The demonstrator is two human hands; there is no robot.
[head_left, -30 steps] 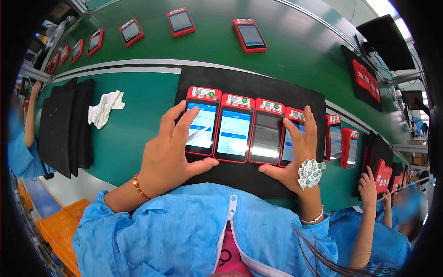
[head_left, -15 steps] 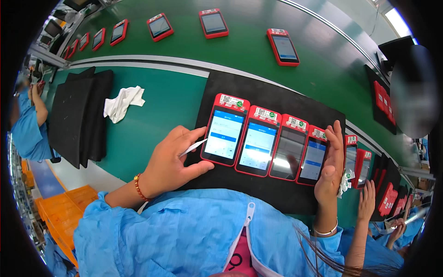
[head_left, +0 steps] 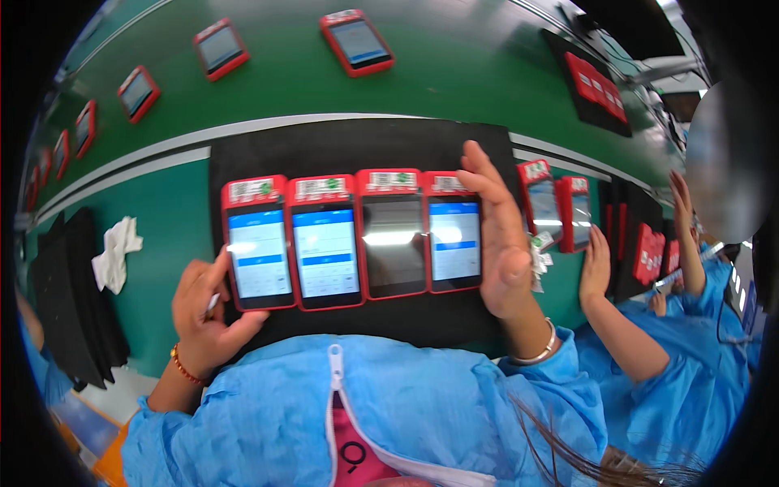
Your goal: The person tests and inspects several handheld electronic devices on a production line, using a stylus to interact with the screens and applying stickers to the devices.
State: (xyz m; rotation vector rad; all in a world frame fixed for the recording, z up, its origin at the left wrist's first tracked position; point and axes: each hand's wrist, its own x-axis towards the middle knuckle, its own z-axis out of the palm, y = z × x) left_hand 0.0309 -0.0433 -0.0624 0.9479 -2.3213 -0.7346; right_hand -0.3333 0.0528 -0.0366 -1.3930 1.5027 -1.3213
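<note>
Several red handheld terminals stand side by side, screens up, on a black mat (head_left: 349, 150). The leftmost terminal (head_left: 258, 256), the second terminal (head_left: 326, 253) and the rightmost one (head_left: 454, 243) have lit white-and-blue screens. Between them the third terminal (head_left: 393, 243) is dark with a glare streak. My left hand (head_left: 203, 312) has its index finger and thumb at the leftmost terminal's left side and lower corner, a thin white stick (head_left: 213, 303) tucked in its fingers. Along the row's right side my right hand (head_left: 505, 252) lies edge-on, fingers stretched, holding nothing.
Beyond a metal rail, more red terminals (head_left: 357, 42) lie spaced along a green surface. A white cloth (head_left: 118, 253) and stacked black mats (head_left: 73, 296) sit left. At right are two terminals (head_left: 541, 195), a co-worker's hand (head_left: 596, 264) and a black tray (head_left: 617, 122) of red devices.
My view has turned, so the row appears farther left and straighter. The terminals stand more evenly aligned. My left hand has closed in on the leftmost terminal; my right stays at the row's right side.
</note>
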